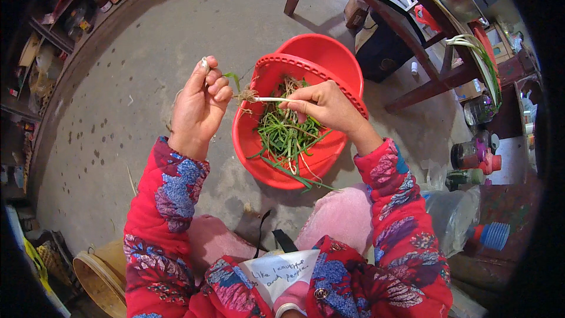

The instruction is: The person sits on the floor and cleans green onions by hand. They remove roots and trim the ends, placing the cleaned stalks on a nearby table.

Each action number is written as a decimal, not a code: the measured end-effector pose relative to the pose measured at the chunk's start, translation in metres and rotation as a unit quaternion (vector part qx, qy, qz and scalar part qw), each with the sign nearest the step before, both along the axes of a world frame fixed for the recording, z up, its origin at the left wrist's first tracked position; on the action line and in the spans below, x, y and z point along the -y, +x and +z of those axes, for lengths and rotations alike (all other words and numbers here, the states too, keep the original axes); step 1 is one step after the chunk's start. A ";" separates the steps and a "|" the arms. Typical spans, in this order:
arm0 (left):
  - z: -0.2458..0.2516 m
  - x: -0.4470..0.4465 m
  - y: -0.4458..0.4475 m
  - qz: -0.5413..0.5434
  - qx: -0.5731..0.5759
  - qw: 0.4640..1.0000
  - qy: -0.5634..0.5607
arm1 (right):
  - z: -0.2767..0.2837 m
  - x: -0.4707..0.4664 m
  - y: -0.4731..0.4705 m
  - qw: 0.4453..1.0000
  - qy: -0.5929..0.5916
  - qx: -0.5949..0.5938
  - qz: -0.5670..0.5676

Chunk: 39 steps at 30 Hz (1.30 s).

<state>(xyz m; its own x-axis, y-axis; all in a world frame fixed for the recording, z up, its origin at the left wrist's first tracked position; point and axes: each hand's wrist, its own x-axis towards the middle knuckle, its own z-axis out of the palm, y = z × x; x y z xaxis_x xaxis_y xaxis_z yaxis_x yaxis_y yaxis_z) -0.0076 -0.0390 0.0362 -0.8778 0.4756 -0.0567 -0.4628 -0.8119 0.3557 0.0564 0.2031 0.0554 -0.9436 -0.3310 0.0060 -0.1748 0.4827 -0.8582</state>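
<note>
My right hand (324,104) pinches a scallion-like plant (269,99) by its white stem. Its tangle of brown roots (245,95) points toward my left hand (198,106). That left hand is raised with curled fingers, a small pale scrap (205,65), perhaps peeled skin, between thumb and forefinger. A green leaf (233,79) shows just beyond the left fingers; whether they hold it is unclear. Beneath my right hand, a red plastic basket (245,150) holds a heap of green stalks (282,137), some with roots. A few long leaves hang over its near rim.
A second red plastic basin (324,46) sits against the basket's far side. To the right stand a dark wooden table (415,44) and a dark bag (388,48). Stalks (485,66) droop from the table's edge. Shelves (75,26) line the left; a bucket (99,278) is at lower left.
</note>
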 end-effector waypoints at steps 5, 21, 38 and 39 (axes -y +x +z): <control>0.005 0.003 -0.002 0.000 0.000 1.000 -0.011 | -0.005 -0.009 0.000 1.000 -0.004 0.030 0.001; 0.008 -0.013 0.013 -0.051 0.010 0.998 0.016 | -0.016 0.039 0.006 0.997 0.006 -0.080 0.018; 0.023 0.013 -0.010 0.072 -0.013 0.991 -0.112 | -0.009 0.004 -0.003 0.973 -0.166 0.160 -0.022; 0.015 0.008 -0.007 0.029 -0.003 0.994 -0.103 | -0.011 0.009 -0.003 0.968 -0.173 0.178 -0.033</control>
<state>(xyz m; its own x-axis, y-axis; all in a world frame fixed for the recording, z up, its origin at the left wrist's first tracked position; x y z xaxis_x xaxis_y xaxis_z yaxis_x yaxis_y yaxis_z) -0.0144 -0.0469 0.0517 -0.9042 0.4025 -0.1430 -0.4147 -0.7468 0.5199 0.0538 0.1946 0.0440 -0.9250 -0.3068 -0.2240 0.1832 0.1561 -0.9706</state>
